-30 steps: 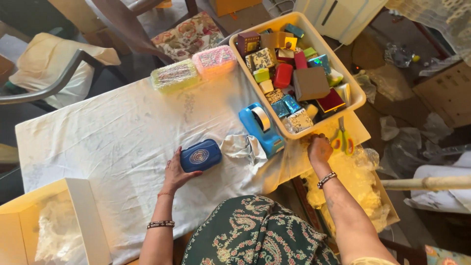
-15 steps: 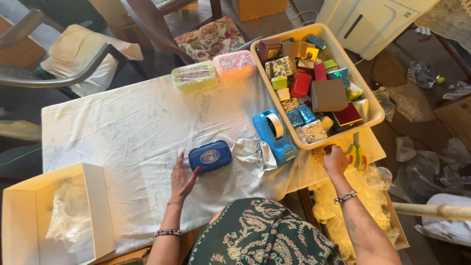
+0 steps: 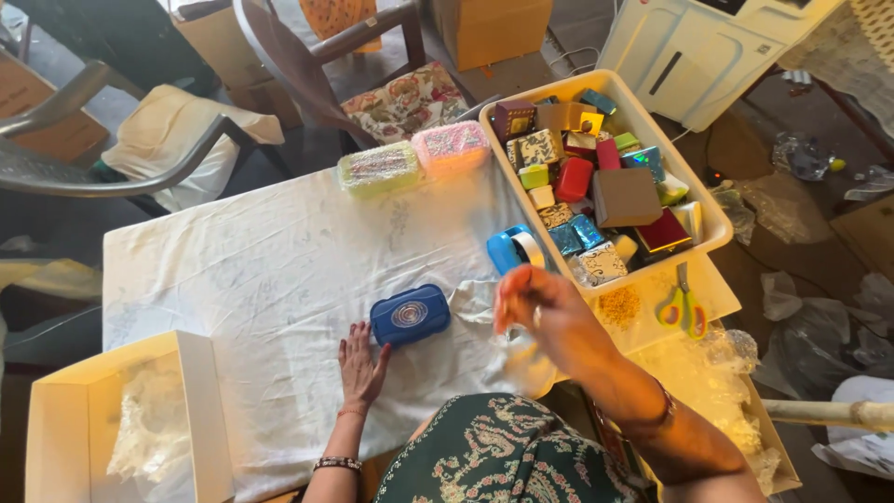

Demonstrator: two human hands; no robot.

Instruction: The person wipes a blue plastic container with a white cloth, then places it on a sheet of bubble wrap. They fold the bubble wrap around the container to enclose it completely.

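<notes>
The left hand [image 3: 361,368] lies flat and open on the desk [image 3: 261,270], fingertips touching the blue case [image 3: 411,315]. The right hand [image 3: 540,312] hovers right of it, blurred; I cannot tell its grip. It seems a wrapping step. The tray of small boxes [image 3: 708,244] and scissors [image 3: 683,307] crowd the right.

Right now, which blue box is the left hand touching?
The dark blue oval box lying alone on the white cloth; the left hand rests against its lower left edge. The other blue ones sit in the cream tray.
</notes>
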